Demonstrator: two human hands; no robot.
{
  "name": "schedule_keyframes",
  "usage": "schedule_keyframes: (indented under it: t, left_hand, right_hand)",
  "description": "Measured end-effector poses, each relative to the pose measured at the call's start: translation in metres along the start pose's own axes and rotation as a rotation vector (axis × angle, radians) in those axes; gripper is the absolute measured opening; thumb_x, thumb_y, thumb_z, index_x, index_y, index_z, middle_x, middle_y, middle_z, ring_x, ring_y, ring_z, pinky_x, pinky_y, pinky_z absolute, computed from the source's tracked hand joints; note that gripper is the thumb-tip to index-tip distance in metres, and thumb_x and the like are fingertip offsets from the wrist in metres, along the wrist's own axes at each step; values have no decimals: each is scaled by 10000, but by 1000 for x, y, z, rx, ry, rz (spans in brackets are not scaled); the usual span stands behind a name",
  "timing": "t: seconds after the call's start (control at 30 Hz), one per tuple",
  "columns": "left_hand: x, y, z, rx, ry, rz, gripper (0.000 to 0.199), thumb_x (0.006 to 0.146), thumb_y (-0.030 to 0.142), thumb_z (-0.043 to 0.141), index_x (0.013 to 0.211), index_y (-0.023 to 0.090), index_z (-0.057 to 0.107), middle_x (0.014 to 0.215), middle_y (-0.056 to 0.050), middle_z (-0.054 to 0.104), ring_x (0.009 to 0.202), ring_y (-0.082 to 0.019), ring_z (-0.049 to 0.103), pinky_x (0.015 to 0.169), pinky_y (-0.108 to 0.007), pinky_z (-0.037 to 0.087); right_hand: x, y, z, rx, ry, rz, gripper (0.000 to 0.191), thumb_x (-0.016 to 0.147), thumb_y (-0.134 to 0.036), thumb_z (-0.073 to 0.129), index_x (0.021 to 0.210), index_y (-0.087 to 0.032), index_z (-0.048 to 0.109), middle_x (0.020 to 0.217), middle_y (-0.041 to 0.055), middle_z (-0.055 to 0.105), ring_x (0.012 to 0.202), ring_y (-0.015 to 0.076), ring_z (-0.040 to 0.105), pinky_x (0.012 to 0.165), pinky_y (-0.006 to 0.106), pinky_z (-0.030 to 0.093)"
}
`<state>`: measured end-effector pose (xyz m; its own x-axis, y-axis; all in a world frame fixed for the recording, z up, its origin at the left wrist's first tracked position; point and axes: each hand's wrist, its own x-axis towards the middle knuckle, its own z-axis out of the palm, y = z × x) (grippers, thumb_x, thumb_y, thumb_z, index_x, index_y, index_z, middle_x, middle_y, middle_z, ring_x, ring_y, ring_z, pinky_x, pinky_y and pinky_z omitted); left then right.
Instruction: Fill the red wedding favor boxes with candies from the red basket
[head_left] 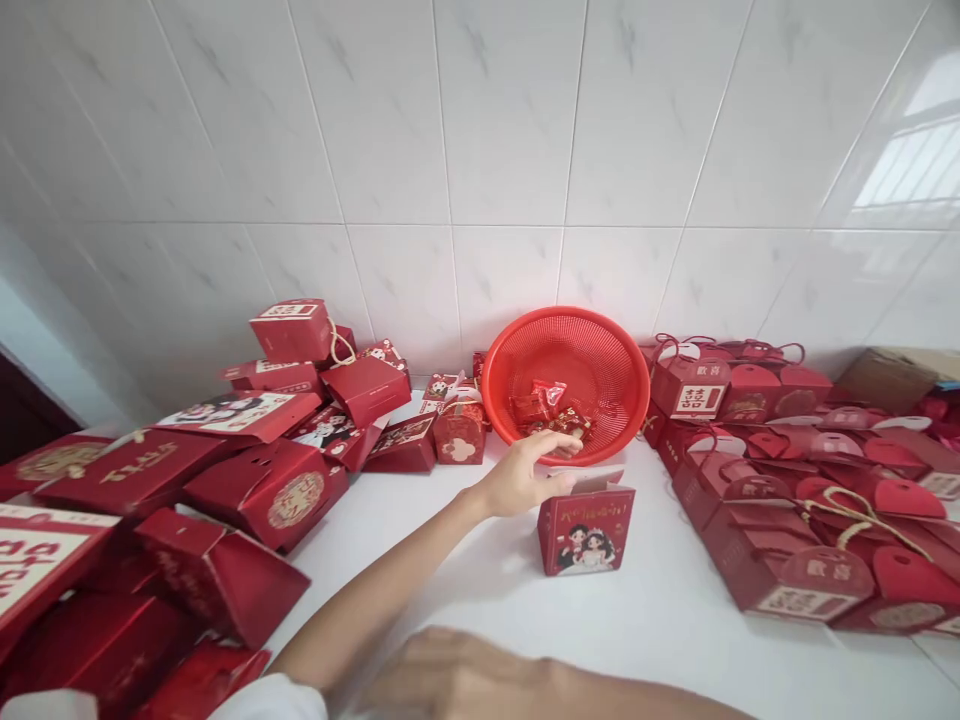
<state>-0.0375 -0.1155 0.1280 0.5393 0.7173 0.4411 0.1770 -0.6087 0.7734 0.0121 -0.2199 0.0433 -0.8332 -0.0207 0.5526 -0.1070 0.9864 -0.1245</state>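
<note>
My left hand [525, 475] reaches in from the lower left, thumb apart from the bent fingers, with nothing visible between them. Its thumb is at the top left edge of a small red gift box [589, 535]; whether it touches I cannot tell. The box stands upright, its top flaps raised, with a cartoon bride and groom on the front. Just beyond my fingers, a red plastic basket [566, 330] leans against the wall with several wrapped sweets [551, 395] in its bottom. My right hand [457, 680] crosses low in front, smeared by motion, its fingers unclear.
On the left lies a loose pile of red gift boxes [270, 490], some tilted or stacked. Rows of closed red boxes with cord handles [799, 585] stand on the right. A cardboard box [885, 385] is at the far right. White tiled wall [495, 150] rises behind the white tabletop [480, 580].
</note>
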Motion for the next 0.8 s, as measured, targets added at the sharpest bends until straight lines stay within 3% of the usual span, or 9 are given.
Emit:
schedule_keyframes:
  t: [0.07, 0.2, 0.3, 0.4, 0.5, 0.63, 0.8]
  left_hand:
    - [-8, -4, 3, -27, 27, -32, 332, 851, 259, 635, 1177, 201, 622, 1162, -84, 682, 1079, -218, 641, 986, -369, 500]
    - [-18, -15, 9, -105, 86, -85, 330, 869, 304, 627, 1185, 212, 611, 1143, -71, 681, 1112, -227, 620, 1002, -377, 495]
    - [-24, -22, 17, -205, 132, -113, 339, 885, 404, 623, 1164, 211, 615, 1146, -72, 673, 1104, -234, 622, 991, -378, 504]
    - [-32, -29, 32, -345, 195, -178, 373, 900, 491, 592, 1152, 218, 614, 1202, -68, 664, 1130, -245, 621, 999, -375, 494]
    - [-45, -36, 51, -521, 209, -178, 413, 944, 529, 498, 1196, 223, 617, 1264, -73, 656, 1200, -260, 589, 1056, -391, 443]
    - [-56, -49, 69, -649, 203, -234, 458, 945, 529, 486, 1260, 217, 602, 1300, -91, 648, 1230, -273, 576, 1081, -410, 420]
    - [-52, -64, 70, -704, 292, -348, 494, 900, 566, 515, 1228, 206, 596, 1165, -101, 711, 1104, -276, 653, 983, -418, 501]
  right_hand:
    - [-12, -2, -38, -63, 323, 8, 206, 924, -281, 523, 1093, -198, 607, 1185, 86, 685, 1093, 196, 627, 968, 299, 505]
    - [-53, 2, -116, -378, 717, 441, 337, 869, -88, 528, 1170, -226, 591, 1236, 134, 613, 1127, 240, 606, 940, 400, 511]
    - [-91, 14, -140, -472, 890, 698, 373, 875, -246, 630, 1240, -241, 552, 1307, 138, 576, 1241, 298, 540, 1014, 495, 464]
    - [-120, 28, -125, -182, 863, 944, 569, 849, -419, 676, 1344, -235, 465, 1356, 134, 559, 1207, 290, 569, 979, 463, 498]
    - [-134, 38, -93, 186, 825, 1061, 567, 830, -514, 675, 1278, -210, 509, 1256, 120, 637, 1126, 290, 624, 947, 426, 522]
    - [-139, 38, -67, 520, 787, 1126, 518, 798, -531, 716, 1153, -186, 562, 1123, 111, 705, 1004, 287, 672, 862, 407, 556]
    - [-140, 36, -63, 608, 739, 1117, 591, 793, -479, 743, 1268, -202, 528, 1241, 122, 670, 1098, 293, 651, 921, 416, 546]
